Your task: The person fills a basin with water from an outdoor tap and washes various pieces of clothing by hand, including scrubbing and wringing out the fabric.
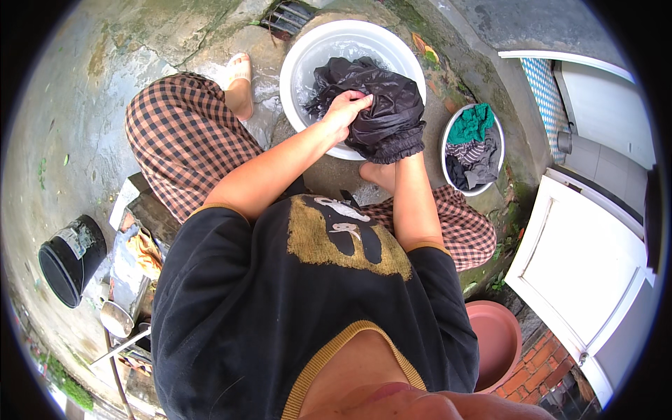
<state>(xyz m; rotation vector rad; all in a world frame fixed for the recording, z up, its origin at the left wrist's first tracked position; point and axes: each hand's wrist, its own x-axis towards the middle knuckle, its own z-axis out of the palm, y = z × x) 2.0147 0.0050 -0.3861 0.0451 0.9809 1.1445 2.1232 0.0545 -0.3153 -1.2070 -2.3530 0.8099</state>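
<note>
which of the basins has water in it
The big white basin at the top, where the left hand grips black cloth. The small basin holds clothes; the pink basin looks empty.

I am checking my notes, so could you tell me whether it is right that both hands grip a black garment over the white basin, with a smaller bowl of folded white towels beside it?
Not quite. The head view shows the smaller bowl holds a green, a striped and a dark cloth, not white towels. The left hand does grip the black garment over the white basin; the right hand is buried in it.

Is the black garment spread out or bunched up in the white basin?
Bunched up: the black garment is gathered in folds over the white basin, gripped by the left hand.
</note>
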